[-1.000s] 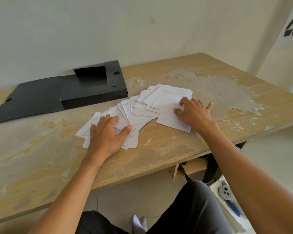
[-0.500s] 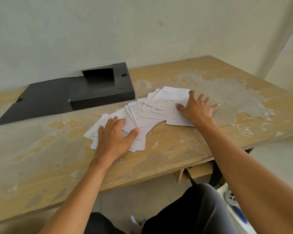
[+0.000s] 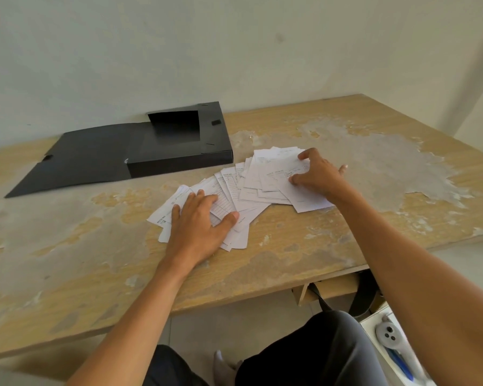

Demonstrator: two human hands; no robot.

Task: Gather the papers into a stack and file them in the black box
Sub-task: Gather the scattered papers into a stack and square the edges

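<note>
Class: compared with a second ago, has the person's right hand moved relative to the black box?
Yes. The right hand has shifted left and away from the person across the papers, closing on the black box.

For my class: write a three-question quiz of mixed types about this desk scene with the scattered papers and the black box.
1. True or false: the black box lies open with its flap spread flat to the left.
2. Which hand lies flat on the near-left end of the papers? A) left hand B) right hand
3. Fill in: the papers lie fanned out on the worn wooden ____.

Key
1. True.
2. A; the right hand curls its fingers at the far-right end.
3. Table.
</note>
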